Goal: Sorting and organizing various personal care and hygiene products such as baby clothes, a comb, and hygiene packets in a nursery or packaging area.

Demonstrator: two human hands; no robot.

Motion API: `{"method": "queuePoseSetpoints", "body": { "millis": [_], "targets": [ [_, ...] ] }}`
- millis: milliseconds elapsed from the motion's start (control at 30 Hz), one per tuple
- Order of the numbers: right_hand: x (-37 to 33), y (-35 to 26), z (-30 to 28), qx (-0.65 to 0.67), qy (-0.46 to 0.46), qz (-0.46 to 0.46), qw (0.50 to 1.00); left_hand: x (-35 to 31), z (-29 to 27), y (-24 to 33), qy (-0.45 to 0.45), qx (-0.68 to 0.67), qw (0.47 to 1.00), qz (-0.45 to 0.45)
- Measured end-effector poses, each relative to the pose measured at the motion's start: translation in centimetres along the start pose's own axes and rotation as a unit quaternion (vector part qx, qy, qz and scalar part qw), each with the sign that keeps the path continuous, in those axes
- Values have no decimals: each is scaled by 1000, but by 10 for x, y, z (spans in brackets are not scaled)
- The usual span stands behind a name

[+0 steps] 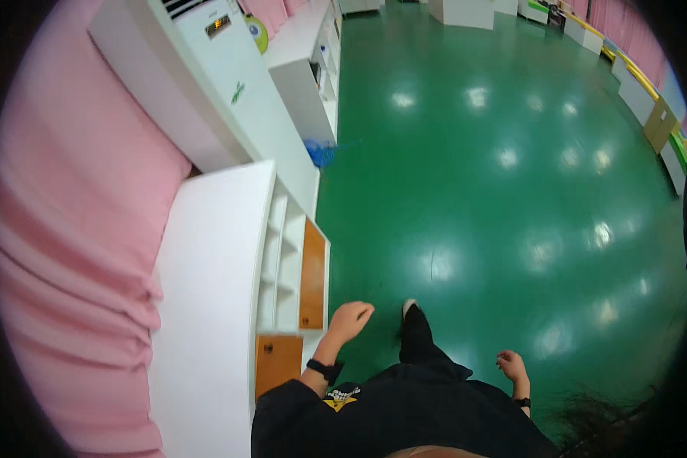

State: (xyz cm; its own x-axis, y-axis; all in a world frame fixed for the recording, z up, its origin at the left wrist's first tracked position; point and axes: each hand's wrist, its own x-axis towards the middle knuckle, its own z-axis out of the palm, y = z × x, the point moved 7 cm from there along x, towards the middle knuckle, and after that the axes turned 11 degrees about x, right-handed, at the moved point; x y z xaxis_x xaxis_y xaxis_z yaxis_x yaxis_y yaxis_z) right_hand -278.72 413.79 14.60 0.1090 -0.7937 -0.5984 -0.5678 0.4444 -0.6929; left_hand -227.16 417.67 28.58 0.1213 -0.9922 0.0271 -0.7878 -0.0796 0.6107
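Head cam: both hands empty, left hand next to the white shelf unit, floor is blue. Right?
Not quite. The head view shows a glossy green floor, not blue. The rest holds: left hand and right hand are both empty, and the left hand is beside the white shelf unit with wooden doors.

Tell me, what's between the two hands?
In the head view, the person's own dark trouser leg and white-toed shoe lie between the left hand and right hand, with green floor beneath. Both hands hold nothing.
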Motion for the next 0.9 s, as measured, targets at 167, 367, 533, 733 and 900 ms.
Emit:
{"method": "queuePoseSetpoints", "body": {
  "millis": [167,367,533,733,900],
  "targets": [
    [178,-216,-14,-284,50,-175,941,91,-7,-97,36,-150,975,-158],
    [361,-497,33,-270,-59,-300,913,199,-45,-198,156,-387,825,-382],
    [505,-612,53,-270,-148,-264,914,362,-75,-293,176,-366,832,-378],
    [650,-660,-16,-247,-96,-120,957,674,-155,-320,149,-201,921,-299],
    [781,-673,-56,-173,-50,-16,984,931,-175,-289,5,-201,967,-157]
  ]
}}
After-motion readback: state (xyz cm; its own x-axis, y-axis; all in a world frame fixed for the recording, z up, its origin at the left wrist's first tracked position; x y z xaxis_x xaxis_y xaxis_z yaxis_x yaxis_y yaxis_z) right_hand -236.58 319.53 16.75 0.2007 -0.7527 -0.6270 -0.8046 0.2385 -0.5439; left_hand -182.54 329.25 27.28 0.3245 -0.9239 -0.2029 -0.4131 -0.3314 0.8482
